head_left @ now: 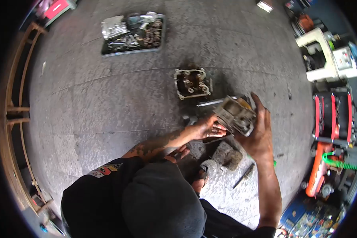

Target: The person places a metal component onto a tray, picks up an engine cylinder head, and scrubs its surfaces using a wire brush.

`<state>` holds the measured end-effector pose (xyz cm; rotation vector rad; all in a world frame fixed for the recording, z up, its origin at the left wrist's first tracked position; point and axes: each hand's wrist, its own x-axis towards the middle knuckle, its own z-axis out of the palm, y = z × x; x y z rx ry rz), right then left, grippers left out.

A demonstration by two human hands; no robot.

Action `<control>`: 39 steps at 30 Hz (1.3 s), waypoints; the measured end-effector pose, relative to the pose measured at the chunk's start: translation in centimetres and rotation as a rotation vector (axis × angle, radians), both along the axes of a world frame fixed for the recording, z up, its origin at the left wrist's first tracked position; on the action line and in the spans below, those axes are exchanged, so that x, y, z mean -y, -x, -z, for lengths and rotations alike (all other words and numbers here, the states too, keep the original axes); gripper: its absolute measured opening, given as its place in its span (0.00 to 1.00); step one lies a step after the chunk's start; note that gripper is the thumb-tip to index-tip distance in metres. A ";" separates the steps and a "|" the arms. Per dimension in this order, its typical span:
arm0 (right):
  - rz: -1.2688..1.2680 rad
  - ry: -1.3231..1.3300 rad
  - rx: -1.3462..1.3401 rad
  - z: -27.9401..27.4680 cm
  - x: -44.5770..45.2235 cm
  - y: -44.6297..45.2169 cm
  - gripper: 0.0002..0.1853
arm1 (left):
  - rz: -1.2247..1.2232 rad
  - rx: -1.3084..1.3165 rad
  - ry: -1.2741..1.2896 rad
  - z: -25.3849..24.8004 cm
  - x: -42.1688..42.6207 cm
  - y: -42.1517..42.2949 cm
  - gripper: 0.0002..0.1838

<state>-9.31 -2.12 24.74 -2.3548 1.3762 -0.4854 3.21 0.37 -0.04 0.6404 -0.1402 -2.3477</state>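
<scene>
2 hands (pixel 260 137) hold a metal casting (pixel 236 115) above the grey floor (pixel 87 103).

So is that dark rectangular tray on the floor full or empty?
Not empty: loose silvery and brown metal parts lie spread across the tray. How deep they are piled, I cannot tell.

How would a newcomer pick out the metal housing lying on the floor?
On the grey floor, find the parts tray. Between it and the held casting lies an open, roughly rectangular housing. Unlike both, it has a pale rim framing a dark interior.
</scene>
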 end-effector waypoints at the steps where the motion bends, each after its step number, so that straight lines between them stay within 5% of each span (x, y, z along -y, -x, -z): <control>1: 0.000 0.036 -0.042 0.3 0.3 0.3 0.57 | 0.016 0.139 0.029 -0.8 0.2 -0.2 0.29; 9: 0.041 0.079 -0.123 3.8 0.5 0.9 0.55 | 0.183 0.600 0.450 -4.3 -2.0 -7.8 0.31; 10: 0.017 0.084 -0.109 4.2 0.9 0.4 0.55 | 0.150 0.903 0.729 -5.0 -3.6 -10.9 0.27; 14: 0.033 0.068 -0.125 4.2 0.3 0.2 0.55 | -0.072 1.137 0.640 -5.3 -7.4 -18.2 0.20; 16: 0.061 0.095 -0.100 4.4 0.0 -0.4 0.55 | -0.458 1.344 0.615 -1.3 -10.5 -21.1 0.18; 24: 0.261 0.031 -0.153 9.2 0.5 -1.0 0.56 | -0.470 1.891 0.402 -2.0 -20.6 -29.6 0.17; 32: 0.365 -0.006 -0.262 8.4 0.2 -1.4 0.58 | -0.818 1.803 0.177 -1.0 -31.5 -32.4 0.19; 39: 0.416 0.005 -0.208 4.6 -1.5 -2.2 0.57 | -0.743 1.886 0.343 -0.9 -24.0 -40.6 0.20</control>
